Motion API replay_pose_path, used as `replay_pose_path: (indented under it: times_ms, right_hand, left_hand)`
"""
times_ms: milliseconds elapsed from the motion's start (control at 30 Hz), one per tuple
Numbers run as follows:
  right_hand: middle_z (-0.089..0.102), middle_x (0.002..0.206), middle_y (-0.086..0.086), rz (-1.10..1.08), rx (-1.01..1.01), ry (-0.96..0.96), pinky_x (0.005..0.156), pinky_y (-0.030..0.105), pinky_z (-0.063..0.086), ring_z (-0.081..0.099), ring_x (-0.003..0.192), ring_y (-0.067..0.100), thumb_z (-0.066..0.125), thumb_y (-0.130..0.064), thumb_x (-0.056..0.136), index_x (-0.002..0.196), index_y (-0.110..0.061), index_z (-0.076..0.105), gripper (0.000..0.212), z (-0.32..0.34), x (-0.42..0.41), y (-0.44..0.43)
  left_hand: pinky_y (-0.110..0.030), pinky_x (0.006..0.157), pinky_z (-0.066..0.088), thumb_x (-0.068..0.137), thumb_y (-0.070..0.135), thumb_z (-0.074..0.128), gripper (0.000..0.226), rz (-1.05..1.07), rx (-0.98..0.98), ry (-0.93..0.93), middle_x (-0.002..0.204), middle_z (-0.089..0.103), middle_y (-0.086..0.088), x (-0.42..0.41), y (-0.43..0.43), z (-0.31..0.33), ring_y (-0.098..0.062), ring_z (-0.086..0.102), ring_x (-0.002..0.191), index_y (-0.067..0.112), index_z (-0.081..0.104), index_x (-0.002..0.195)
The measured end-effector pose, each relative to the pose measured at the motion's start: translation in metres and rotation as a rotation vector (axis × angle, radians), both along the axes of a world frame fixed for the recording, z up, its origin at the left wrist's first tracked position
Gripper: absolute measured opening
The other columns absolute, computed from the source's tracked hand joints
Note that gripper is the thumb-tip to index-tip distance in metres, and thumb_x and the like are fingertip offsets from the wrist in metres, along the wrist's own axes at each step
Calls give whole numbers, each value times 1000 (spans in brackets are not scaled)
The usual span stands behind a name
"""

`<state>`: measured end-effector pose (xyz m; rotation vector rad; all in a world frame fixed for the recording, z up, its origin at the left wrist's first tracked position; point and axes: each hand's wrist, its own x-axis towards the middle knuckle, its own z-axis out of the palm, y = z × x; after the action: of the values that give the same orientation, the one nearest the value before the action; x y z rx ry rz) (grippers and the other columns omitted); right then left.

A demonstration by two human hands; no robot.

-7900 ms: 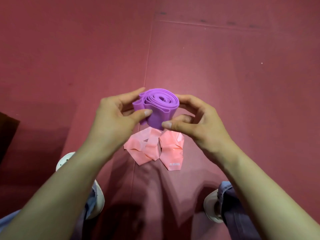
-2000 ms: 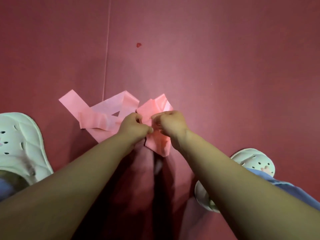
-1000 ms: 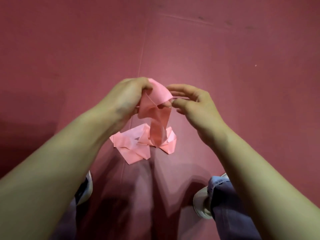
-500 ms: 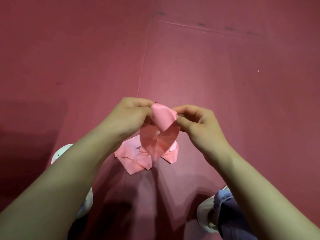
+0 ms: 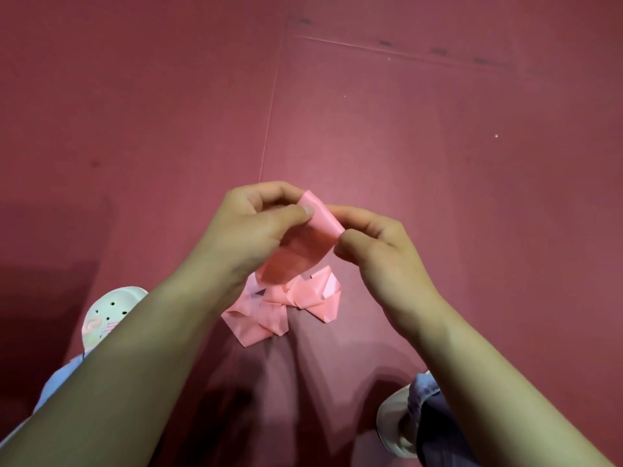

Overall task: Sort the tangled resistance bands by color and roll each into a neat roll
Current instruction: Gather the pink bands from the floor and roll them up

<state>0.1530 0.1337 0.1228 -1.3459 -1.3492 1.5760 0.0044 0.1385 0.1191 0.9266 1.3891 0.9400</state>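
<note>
Head view, from the left: where do my hands stand?

— Past your white shoe (image 5: 101, 318) at the left edge, your left hand (image 5: 249, 230) pinches one end of the pink band (image 5: 303, 251) between thumb and curled fingers. Your right hand (image 5: 381, 251) pinches the other end of that same first turn, thumb against forefinger. Both hold it in the air above the floor mat (image 5: 438, 163).

— And the rest of the band?

— It hangs from your hands down to a crumpled heap (image 5: 269, 315) lying on the mat between your feet; your other shoe (image 5: 391, 429) shows at the lower right.

— How far along am I?

— Early on this one, I'd judge. Only a turn or so is curled at the top. Nearly the whole length is loose and creased, so the rolling is left to do. No other band shows, rolled or tangled, so I cannot tell how the sorting stands.

— Any box or bin for the rolls?

— None in view.
</note>
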Motion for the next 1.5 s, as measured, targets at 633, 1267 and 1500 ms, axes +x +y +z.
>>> replay_pose_path:
  times_ms: [633,1267,1500]
  right_hand:
    - [57,58,-5,-257,57,-166,53,14,42,48,51,1,66,1,84,73,-11,69,16,-5,8,2]
    - [71,76,5,-213,-55,5,61,22,54,67,70,12,54,-7,91,85,-5,71,18,-12,-1,4]
    - [68,113,0,-82,2,-163,92,27,49,62,106,12,66,-3,86,115,-21,64,34,-20,4,4]
  left_hand:
    - [-17,69,49,80,0,71,13,-1,38,174,81,65,-5,6,-1,-9,-9,58,73,11,71,89]
    - [-41,84,55,88,7,65,16,36,145,304,84,75,-5,0,-3,-19,-19,69,81,18,76,90]
    - [-44,86,52,91,13,63,14,-85,-9,291,88,73,-13,-8,-4,-19,-17,61,77,18,75,86]
